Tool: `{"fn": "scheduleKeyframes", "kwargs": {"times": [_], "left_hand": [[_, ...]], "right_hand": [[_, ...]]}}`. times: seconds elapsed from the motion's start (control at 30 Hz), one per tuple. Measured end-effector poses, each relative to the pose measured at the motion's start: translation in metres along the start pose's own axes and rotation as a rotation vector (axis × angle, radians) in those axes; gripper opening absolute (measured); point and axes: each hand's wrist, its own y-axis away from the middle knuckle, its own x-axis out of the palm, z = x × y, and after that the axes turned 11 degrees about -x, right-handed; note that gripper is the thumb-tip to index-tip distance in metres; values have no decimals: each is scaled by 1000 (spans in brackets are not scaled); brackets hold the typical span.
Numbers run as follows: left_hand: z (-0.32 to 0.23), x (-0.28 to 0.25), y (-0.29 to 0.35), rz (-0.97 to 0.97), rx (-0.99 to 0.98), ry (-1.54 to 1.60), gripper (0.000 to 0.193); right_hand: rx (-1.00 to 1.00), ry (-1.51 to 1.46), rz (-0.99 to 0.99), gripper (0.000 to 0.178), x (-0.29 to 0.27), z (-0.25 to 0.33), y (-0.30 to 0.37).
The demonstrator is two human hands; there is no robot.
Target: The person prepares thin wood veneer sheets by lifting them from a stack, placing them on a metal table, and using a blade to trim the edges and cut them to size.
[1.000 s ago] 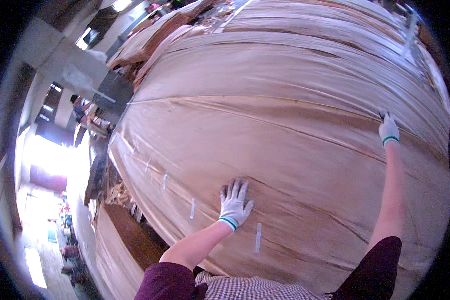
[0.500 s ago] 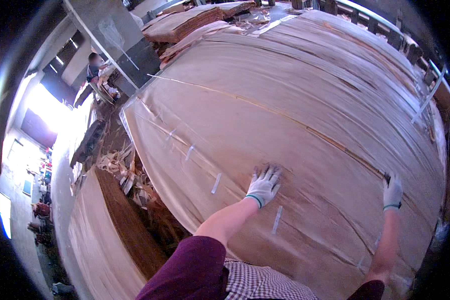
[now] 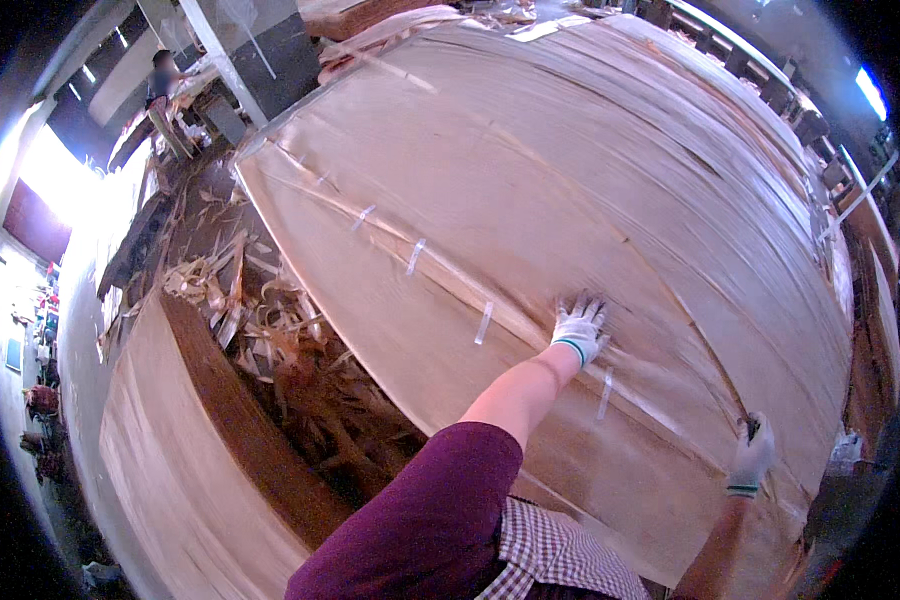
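Observation:
A wide stack topped by a thin pale wood veneer sheet [image 3: 420, 160] spreads out in front of me. My left hand [image 3: 581, 328], in a white glove with a green-edged cuff, lies flat on the sheet with its fingers spread. To the right, my gloved right hand [image 3: 753, 455] is closed around the near end of a long thin stick [image 3: 692, 323], yellowish and jointed like bamboo. The stick slants away over the sheet toward the far left, its far part blurred. Short pieces of whitish tape [image 3: 484, 323] lie across a lengthwise seam left of my left hand.
At lower left stands another veneer stack [image 3: 185, 430] with a brown side. Torn veneer scraps [image 3: 235, 290] litter the gap between the stacks. Beyond, at upper left, a person [image 3: 165, 85] is by a pale post [image 3: 225, 65]. More veneer [image 3: 370, 18] is piled at the far edge.
My view has shifted. My right hand, holding the stick, has come nearer to me, and the stick has swung and looks more blurred. My left hand stays flat on the sheet, now close to the seam.

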Motion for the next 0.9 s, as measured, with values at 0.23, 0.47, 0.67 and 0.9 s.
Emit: {"fn": "scheduleKeyframes", "kwargs": {"times": [0.23, 0.47, 0.67, 0.9], "left_hand": [[-18, -27, 29, -1, 22, 122, 64], [34, -77, 132, 104, 57, 36, 68], [88, -58, 201, 111, 191, -83, 69], [42, -67, 142, -38, 316, 45, 65]], "right_hand": [[102, -22, 8, 16, -35, 39, -19], [128, -11, 15, 21, -49, 102, -18], [26, -4, 43, 22, -44, 96, 17], [-28, 36, 62, 25, -23, 83, 16]]}}
